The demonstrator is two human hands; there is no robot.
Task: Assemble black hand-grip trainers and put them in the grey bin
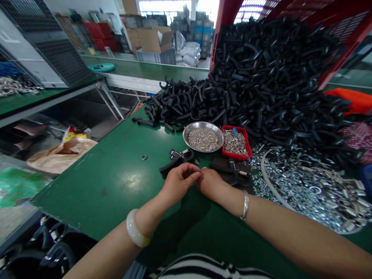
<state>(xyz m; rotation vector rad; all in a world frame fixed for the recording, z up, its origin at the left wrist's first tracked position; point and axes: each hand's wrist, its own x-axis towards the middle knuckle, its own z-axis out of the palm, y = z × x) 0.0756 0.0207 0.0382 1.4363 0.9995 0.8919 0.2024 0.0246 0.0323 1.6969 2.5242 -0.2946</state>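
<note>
Over the green table, my two hands meet at the fingertips. Thumb and forefinger of my left hand are pinched together; whatever may be between them is too small to make out. My right hand is curled closed against it, its fingers mostly hidden behind its back. Just beyond my left hand lies a black clamp-like part with a spring. A similar black part with a spring rests beside my right hand. Behind them stand a metal bowl of small metal pieces and a red tray of small pins.
A large heap of black curved parts spills from a red crate. On the right, a round tray holds shiny metal fittings, with small nuts scattered around. A small ring lies left. Finished-looking black parts sit low left.
</note>
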